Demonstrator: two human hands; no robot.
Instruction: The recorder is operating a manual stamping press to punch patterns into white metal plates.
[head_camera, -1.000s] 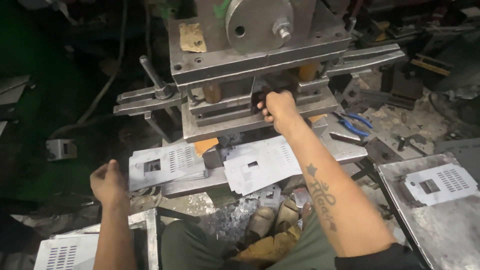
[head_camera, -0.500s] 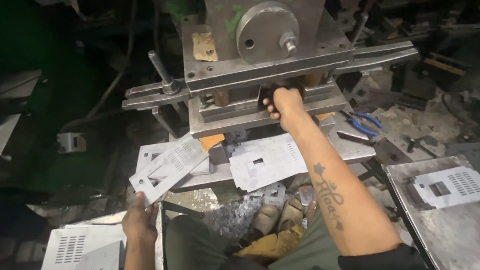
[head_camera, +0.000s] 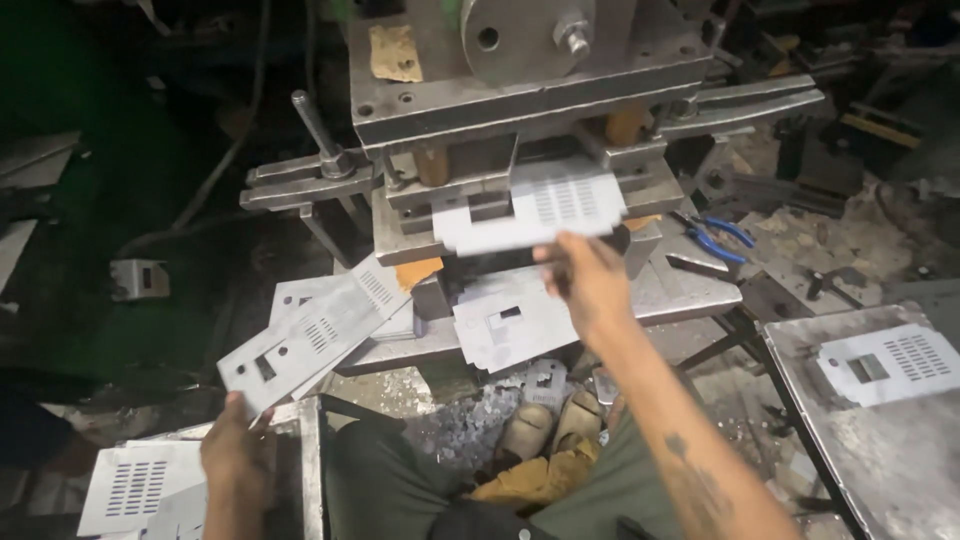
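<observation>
The right hand (head_camera: 590, 280) grips a metal sheet (head_camera: 535, 208) just in front of the press (head_camera: 520, 90) — the left hand (head_camera: 235, 450) grips another sheet (head_camera: 320, 335) below it. Fingers near the press could get pinched — or a sheet could slip.

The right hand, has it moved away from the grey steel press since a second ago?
Yes. The right hand has pulled back out of the grey steel press toward the person, bringing a perforated grey metal sheet with it.

Bare forearms, a dark tattoo on the right forearm (head_camera: 690, 480), olive-green trousers (head_camera: 400, 490).
</observation>
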